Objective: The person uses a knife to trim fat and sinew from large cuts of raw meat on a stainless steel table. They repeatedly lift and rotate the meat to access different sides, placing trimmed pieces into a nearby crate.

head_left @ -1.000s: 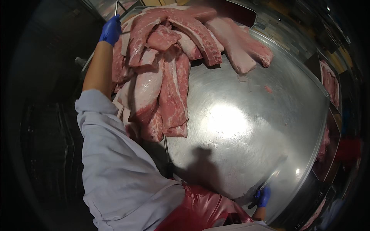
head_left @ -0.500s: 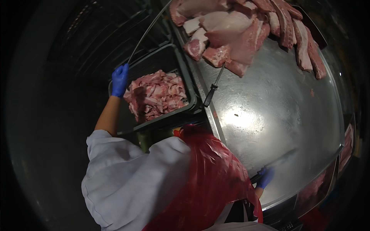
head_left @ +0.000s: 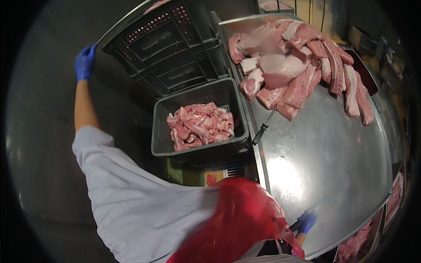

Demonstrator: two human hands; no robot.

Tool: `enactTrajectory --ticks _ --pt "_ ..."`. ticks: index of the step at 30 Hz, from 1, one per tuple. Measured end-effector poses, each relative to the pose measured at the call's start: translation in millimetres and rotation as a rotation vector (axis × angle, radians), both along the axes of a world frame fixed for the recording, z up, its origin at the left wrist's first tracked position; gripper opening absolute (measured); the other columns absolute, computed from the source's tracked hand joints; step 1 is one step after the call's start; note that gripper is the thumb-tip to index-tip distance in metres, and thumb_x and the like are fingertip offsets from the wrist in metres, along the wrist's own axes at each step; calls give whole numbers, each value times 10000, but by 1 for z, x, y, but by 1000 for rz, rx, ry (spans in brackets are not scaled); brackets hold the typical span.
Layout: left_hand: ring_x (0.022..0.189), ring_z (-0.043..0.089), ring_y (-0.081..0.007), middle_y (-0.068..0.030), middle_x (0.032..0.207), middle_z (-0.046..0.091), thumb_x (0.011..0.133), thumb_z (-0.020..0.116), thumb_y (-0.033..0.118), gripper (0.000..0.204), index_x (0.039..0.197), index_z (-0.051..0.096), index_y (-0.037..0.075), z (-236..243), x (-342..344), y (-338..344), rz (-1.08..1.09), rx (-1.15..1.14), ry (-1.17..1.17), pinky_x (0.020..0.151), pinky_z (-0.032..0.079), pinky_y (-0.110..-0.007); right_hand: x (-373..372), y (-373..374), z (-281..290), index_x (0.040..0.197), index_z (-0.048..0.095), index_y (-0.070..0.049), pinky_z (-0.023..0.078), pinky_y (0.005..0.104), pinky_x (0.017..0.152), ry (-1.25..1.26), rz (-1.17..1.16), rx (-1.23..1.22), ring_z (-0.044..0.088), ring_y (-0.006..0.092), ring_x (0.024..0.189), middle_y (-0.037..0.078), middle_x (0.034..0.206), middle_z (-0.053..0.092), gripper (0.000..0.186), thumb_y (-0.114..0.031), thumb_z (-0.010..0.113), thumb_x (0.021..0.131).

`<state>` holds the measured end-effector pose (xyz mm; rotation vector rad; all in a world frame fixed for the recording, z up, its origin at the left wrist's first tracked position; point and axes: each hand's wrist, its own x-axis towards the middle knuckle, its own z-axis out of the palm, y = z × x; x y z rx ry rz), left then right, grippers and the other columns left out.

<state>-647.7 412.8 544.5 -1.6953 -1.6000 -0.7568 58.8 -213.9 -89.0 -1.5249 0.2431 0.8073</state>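
Observation:
My left hand (head_left: 84,63), in a blue glove, is raised at the far left. Its fingers are closed at the lower end of a thin curved metal strip (head_left: 117,23), a rod or an edge; which one I cannot tell. Low on the right, my blue-gloved right hand (head_left: 308,222) grips a knife by its black handle (head_left: 296,225) over the steel table (head_left: 324,149); the blade is blurred. A black-handled tool (head_left: 261,133) with a slim metal shaft lies at the table's left edge, its tip against the slabs of raw meat (head_left: 285,70).
A dark plastic crate (head_left: 199,152) with meat trimmings (head_left: 201,125) stands left of the table. Stacked dark crates (head_left: 171,52) rise behind it. More meat (head_left: 357,241) lies in containers beyond the table's near right edge. A red apron (head_left: 232,219) covers my front.
My left hand has moved up and left with the strip's end. The view has shifted, so the crate and meat sit lower and the stacked crates show. My right hand still holds the knife.

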Motion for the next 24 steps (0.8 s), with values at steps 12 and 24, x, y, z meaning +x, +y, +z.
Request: enactTrajectory --ticks 12,24 --pt "1233 598 -352 -163 1314 641 995 503 376 424 1320 621 131 67 -79 227 102 -444 162 1018 471 -441 -6 -8 -35 1212 496 -133 409 283 404 63 -114 2 469 122 473 30 658 521 255 -336 453 1064" --pt "965 649 -233 -124 1017 672 863 761 184 338 1133 667 2 -244 631 121 -1363 -171 -287 891 512 -360 -17 3 -5 1108 548 -102 428 288 384 -52 -379 -44 513 132 454 29 647 540 163 -253 539 1047"
